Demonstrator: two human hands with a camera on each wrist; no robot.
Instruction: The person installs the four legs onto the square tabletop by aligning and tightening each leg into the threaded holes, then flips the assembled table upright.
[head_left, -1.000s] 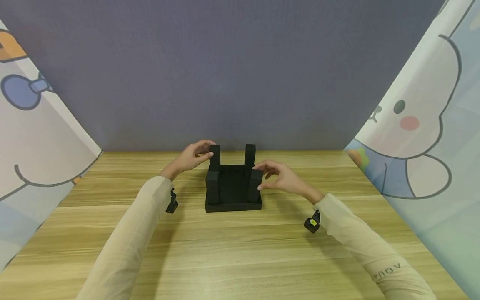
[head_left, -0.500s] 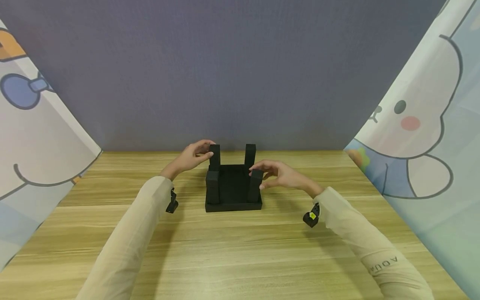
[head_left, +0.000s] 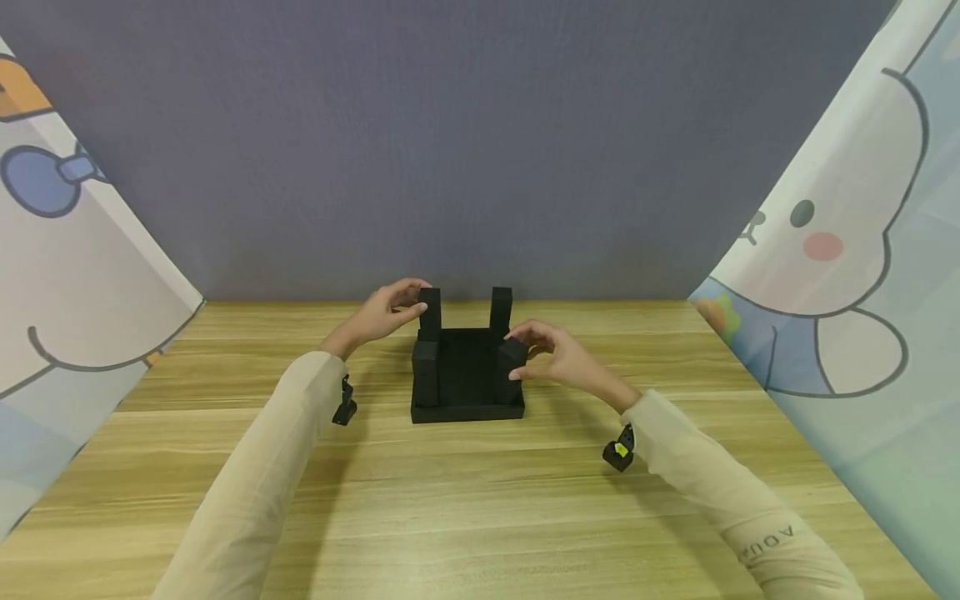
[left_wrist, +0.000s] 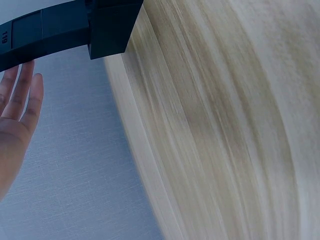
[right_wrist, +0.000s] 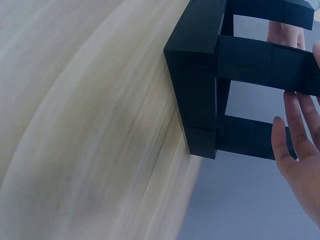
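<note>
A black square base (head_left: 467, 412) with upright black posts at its corners stands on the table. My left hand (head_left: 378, 315) holds the top of the back left post (head_left: 430, 317) between thumb and fingers. At the front right post (head_left: 508, 375), my right hand (head_left: 558, 358) pinches the upper end, thumb on the near side. The left wrist view has the post (left_wrist: 45, 30) marked with small digits, fingers against its lower edge. Fingers of the right hand (right_wrist: 300, 145) lie against the post (right_wrist: 265, 62) in the right wrist view.
The front left post (head_left: 425, 375) and back right post (head_left: 500, 312) stand untouched by either hand. Behind the wood-grain table (head_left: 450, 500) rises a grey panel (head_left: 450, 150). Cartoon-printed sheets (head_left: 840, 333) flank both sides.
My right thumb and fingers loosened slightly from the front right post, then closed on it again; its top now looks turned a little. The left hand has stayed in place.
</note>
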